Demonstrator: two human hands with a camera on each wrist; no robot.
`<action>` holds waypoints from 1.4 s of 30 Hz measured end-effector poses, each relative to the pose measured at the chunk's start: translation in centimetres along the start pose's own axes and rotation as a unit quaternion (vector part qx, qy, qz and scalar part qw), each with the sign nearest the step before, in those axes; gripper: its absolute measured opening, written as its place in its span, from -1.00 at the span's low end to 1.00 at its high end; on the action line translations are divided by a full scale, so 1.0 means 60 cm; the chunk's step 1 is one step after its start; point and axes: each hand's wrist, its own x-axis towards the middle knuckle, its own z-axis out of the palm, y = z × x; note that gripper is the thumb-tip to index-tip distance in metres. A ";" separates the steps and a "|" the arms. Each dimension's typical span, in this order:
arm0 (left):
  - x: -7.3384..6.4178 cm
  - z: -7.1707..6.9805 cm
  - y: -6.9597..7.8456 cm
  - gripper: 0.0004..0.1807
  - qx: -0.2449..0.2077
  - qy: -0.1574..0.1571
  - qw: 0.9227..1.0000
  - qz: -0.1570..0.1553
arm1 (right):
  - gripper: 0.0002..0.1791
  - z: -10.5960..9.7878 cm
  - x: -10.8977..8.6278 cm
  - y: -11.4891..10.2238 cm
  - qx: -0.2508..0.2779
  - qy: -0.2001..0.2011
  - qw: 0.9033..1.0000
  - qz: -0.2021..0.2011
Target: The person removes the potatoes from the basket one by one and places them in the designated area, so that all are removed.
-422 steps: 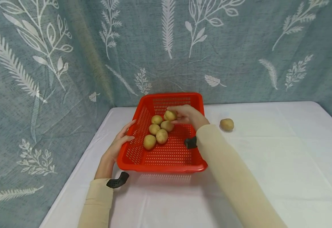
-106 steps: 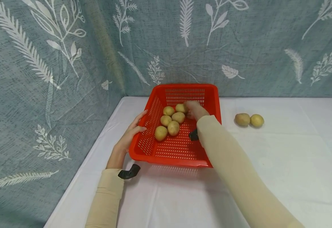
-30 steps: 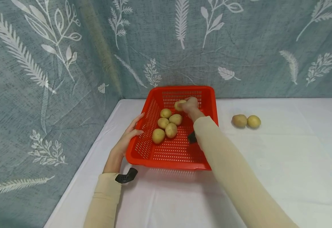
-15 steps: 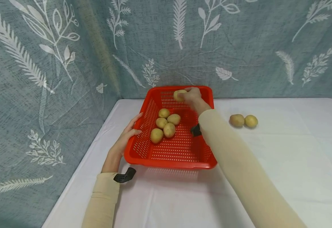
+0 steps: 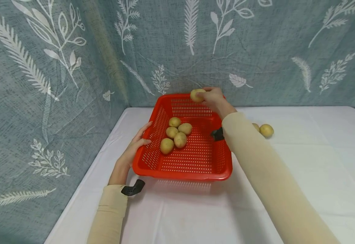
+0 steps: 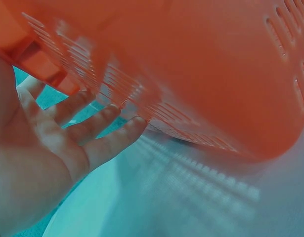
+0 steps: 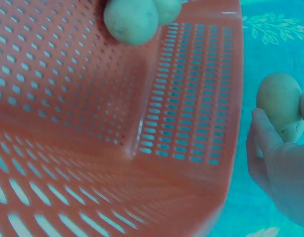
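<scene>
Now that this potato has come up off the floor of the red basket to its far rim, we see it pinched in the right hand, leaving us five potatoes inside the basket. We've the left hand touching the basket's left side, fingers spread; two more potatoes lie right of the basket, one partly hidden by a sleeve.

Curtained-off corner, looks like a filming setup; can't tell home or lab. Leaf-print curtain hangs from 9 through 1 o'clock, bending at 10; table under white cloth at 4; black wrist gadget at 7.
</scene>
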 end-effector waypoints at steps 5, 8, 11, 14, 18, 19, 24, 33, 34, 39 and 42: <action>0.000 0.002 0.002 -0.24 -0.001 0.002 1.000 -0.002 | -0.34 -0.016 -0.002 -0.012 0.010 0.001 1.000 -0.003; 0.000 0.002 0.001 -0.24 0.000 0.003 1.000 -0.004 | -0.34 -0.028 -0.002 -0.017 0.016 0.004 1.000 -0.001; 0.000 0.001 0.000 -0.24 -0.002 0.002 1.000 -0.005 | -0.33 -0.041 -0.003 -0.020 0.016 0.005 1.000 0.003; 0.000 0.001 -0.001 -0.23 -0.007 0.002 1.000 -0.007 | -0.33 -0.055 -0.004 -0.023 0.024 0.009 1.000 0.005; 0.000 0.001 0.001 -0.24 -0.008 0.002 1.000 -0.008 | -0.34 -0.075 -0.005 -0.026 0.041 0.020 0.999 0.010; 0.000 0.002 0.001 -0.24 -0.009 0.002 1.000 -0.008 | -0.34 -0.080 -0.005 -0.027 0.043 0.021 0.999 0.010; -0.001 0.003 0.004 -0.24 -0.008 0.005 1.000 -0.011 | -0.32 -0.107 -0.003 -0.025 0.061 0.017 0.998 0.010; -0.002 0.003 0.002 -0.24 0.001 0.005 1.000 -0.013 | -0.27 -0.160 -0.016 -0.024 0.049 0.010 0.999 0.016; -0.002 0.002 0.002 -0.24 0.001 0.006 1.000 -0.013 | -0.26 -0.166 -0.018 -0.024 0.052 0.010 0.998 0.017; -0.001 0.001 0.001 -0.25 -0.001 0.007 1.000 -0.014 | -0.23 -0.199 -0.023 -0.022 0.051 0.013 0.998 0.019; -0.001 0.000 0.001 -0.25 -0.002 0.007 1.000 -0.015 | -0.22 -0.219 -0.024 -0.015 0.046 0.017 0.999 0.020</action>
